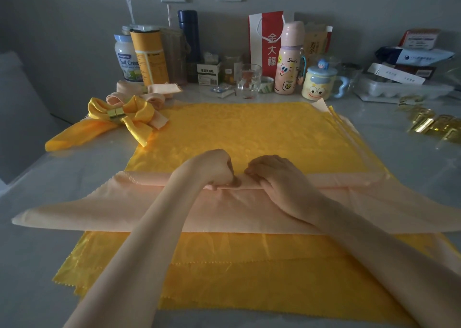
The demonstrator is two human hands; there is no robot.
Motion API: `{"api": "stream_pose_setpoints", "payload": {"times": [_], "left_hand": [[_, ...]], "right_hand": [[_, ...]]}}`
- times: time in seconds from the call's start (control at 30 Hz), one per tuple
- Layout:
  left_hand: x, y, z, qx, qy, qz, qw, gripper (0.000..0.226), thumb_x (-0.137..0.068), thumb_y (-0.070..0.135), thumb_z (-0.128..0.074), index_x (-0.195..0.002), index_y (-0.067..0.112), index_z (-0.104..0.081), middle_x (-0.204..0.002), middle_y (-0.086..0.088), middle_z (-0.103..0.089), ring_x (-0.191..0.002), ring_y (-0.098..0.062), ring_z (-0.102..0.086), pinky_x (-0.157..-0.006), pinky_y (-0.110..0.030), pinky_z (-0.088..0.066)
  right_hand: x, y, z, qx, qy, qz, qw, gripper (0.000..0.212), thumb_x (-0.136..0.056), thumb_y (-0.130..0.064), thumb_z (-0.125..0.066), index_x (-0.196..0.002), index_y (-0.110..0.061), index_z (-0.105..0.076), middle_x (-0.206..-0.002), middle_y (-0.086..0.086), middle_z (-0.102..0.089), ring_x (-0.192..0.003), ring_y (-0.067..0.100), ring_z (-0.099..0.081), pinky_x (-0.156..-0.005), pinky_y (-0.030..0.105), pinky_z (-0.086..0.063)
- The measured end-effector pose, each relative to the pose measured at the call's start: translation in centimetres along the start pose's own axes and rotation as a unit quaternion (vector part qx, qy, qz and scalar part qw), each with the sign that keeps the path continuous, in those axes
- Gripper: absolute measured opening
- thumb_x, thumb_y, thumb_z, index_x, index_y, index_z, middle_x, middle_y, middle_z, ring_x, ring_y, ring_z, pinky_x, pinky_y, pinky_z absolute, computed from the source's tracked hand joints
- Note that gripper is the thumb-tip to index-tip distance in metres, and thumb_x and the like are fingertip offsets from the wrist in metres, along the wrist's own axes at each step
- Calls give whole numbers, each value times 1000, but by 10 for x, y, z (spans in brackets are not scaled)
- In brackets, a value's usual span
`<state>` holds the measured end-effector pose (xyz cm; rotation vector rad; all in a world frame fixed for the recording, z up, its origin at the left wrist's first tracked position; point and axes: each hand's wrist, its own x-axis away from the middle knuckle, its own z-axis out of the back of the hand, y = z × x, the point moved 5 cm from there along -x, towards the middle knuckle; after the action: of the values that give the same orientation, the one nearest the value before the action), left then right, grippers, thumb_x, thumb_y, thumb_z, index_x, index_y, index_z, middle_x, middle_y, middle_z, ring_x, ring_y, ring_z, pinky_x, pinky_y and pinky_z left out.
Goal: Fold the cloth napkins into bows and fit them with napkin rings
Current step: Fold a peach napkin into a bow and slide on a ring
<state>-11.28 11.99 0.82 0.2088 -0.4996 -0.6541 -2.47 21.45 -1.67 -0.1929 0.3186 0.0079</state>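
Left hand (pixel 212 171): fingers curled under, pinching the far folded edge of the peach cloth napkin (pixel 224 210) near its middle. The finished yellow satin bow in a gold ring (pixel 117 114) lies well beyond this hand and to its left.
Napkin position: a long folded band lying crosswise under both hands. Its ends reach well out past each wrist, and it lies on the stack of flat yellow patterned napkins (pixel 249 133) on the grey table (pixel 50 277).
Feel, as judged: light, limp and smooth. It will probably sag the moment it is lifted, and a crease will likely spring open unless it is pinned.
Slip risk: the glossy yellow cloth beneath the palms looks slick, so the band may skate away from the hands if pushed rather than pressed.
Where to take hold: at the centre fold between the two hands for gathering the waist, with the loose ends left lying flat.
Right hand (pixel 274 175): just beside the left hand, knuckles up, fingers curled over the same fold and gripping it.
Right of that hand: loose gold metal napkin rings (pixel 429 125), well apart near the table's far side. They look small and rigid, and the pinched waist must stay narrow to pass through one.
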Motion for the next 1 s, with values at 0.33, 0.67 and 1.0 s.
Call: {"api": "stream_pose_setpoints", "payload": {"times": [0.33,0.67,1.0], "left_hand": [[-5,0,1,-43,32,-5,999,42,-85,42,-64,-116,14,-59,-127,-7,-51,-112,-25,-49,-83,-29,-40],[-2,-6,6,-64,33,-19,997,30,-89,17,-57,-118,17,-60,-101,-2,-53,-90,-23,-52,-72,-27,-42],[-2,0,7,-48,128,-52,989,24,-85,14,-60,-108,12,-63,-111,-7,-59,-99,-27,-55,-77,-32,-40]], "right_hand": [[5,26,-5,34,-143,-110,983,51,-101,-40,-24,-149,-25,-18,-159,-3,-4,-146,11,-2,-116,30,-1],[21,35,38,-110,-86,-147,979,18,-90,-22,-59,-107,-26,-66,-102,-12,-59,-93,1,-54,-78,10,-41],[22,36,41,-85,8,-149,985,20,-80,-2,-58,-93,-16,-62,-86,-5,-58,-83,12,-52,-71,16,-40]]}}
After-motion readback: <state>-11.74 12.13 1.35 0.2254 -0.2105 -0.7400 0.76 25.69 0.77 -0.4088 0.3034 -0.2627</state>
